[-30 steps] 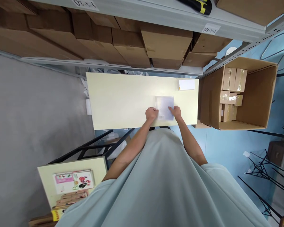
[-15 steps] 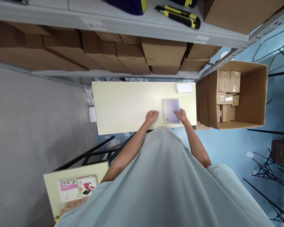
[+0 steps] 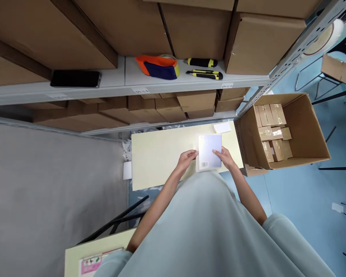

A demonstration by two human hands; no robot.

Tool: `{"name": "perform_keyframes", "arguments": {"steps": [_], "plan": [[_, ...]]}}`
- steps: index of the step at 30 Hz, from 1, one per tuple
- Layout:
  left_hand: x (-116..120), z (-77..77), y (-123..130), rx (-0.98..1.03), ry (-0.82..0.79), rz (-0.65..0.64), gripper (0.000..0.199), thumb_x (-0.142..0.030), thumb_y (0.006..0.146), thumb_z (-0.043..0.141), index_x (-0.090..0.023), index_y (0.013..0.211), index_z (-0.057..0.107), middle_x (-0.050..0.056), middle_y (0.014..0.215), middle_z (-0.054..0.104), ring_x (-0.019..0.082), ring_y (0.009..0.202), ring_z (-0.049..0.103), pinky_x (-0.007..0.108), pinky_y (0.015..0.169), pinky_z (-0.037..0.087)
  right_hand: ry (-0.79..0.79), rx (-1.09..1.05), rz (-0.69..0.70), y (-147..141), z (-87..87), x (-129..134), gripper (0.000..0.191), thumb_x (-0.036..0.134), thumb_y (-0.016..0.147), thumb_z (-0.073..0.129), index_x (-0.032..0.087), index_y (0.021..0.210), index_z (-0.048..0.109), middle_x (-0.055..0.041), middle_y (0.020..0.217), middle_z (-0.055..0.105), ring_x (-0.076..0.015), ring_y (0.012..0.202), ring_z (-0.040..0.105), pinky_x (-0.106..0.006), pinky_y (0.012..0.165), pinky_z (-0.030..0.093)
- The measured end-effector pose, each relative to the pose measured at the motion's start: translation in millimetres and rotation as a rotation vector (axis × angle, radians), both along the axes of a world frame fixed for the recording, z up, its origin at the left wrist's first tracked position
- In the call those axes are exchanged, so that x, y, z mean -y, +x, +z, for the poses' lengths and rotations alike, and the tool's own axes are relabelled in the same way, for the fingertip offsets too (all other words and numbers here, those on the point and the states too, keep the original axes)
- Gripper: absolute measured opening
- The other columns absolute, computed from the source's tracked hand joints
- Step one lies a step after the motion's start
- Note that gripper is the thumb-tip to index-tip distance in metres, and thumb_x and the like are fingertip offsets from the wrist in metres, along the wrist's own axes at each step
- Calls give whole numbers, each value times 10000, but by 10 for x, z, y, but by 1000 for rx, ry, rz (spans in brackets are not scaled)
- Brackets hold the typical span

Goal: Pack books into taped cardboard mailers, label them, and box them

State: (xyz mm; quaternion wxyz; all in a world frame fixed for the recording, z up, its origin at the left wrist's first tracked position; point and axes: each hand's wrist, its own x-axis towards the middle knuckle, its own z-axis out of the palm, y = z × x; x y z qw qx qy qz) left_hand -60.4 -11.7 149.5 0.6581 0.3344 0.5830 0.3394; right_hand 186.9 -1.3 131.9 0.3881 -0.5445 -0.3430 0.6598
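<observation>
A pale lavender booklet (image 3: 210,151) with a small barcode in its lower left corner is held up over the cream table (image 3: 161,154), close to my body. A clear plastic sleeve seems to surround it, its edge showing along the left side and bottom. My right hand (image 3: 225,157) grips the right edge, thumb on top and fingers underneath. At the left edge, my left hand (image 3: 187,158) is closed in a pinch on what looks like the sleeve's clear margin. A white card or small box (image 3: 222,127) lies at the table's far edge, beyond the booklet.
Right of the table stands an open carton (image 3: 308,130) holding several small taped boxes. A metal shelf (image 3: 109,91) above the far side carries cartons, a black phone (image 3: 75,79), an orange-and-blue tape dispenser (image 3: 158,67) and yellow-black cutters (image 3: 204,74). Behind my left arm is another table (image 3: 72,257).
The booklet has risen from the tabletop toward me in my right hand. My left hand has moved to its left edge. The view has tilted up, showing more of the shelf.
</observation>
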Motion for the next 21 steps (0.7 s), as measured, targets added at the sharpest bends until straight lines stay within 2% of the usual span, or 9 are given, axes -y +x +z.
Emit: {"name": "perform_keyframes", "arguments": {"steps": [5,8,10,13,16,18,21], "plan": [[68,171,-10,-3,38,11,549,-680,733,862,-189,967,789,96,1040,807,244,994,731,410,996,592,-44,184,-48,-151,-46,-32,616,582,661,925,198,1102,734,-157,1221,801,-305,1124,768,-474,1016,614],[97,181,-14,-99,46,34,569,-700,743,840,-191,994,794,99,1052,804,240,955,731,407,969,602,-14,134,43,-331,-6,33,573,593,736,887,210,1144,760,-161,1265,792,-305,1190,761,-466,1046,614],[131,172,-17,-148,49,45,574,-702,745,833,-192,1005,798,100,1046,805,239,920,734,408,939,610,-27,41,136,-477,48,102,558,609,789,851,213,1174,773,-148,1209,812,-302,1159,774,-456,994,642],[219,178,2,-168,77,42,532,-684,775,810,-195,985,810,98,1014,811,248,908,741,401,896,618,-18,38,166,-666,132,189,526,622,813,836,225,1155,787,-121,1107,828,-305,1075,791,-436,897,667],[323,221,71,-177,106,11,480,-639,824,765,-196,999,828,83,952,816,253,875,748,386,846,617,42,108,182,-770,191,227,455,663,844,787,234,994,790,-71,902,808,-300,959,785,-389,788,655],[373,262,129,-197,109,0,447,-602,830,757,-196,1000,835,70,926,819,253,845,752,381,825,616,69,150,196,-797,224,234,478,705,865,741,227,868,760,-41,760,750,-285,865,761,-345,700,620],[409,329,151,-190,77,-5,427,-594,803,786,-201,961,843,69,952,834,273,882,771,389,842,628,95,179,188,-802,292,229,547,751,855,723,213,757,705,-28,668,678,-266,789,720,-303,623,559]]}}
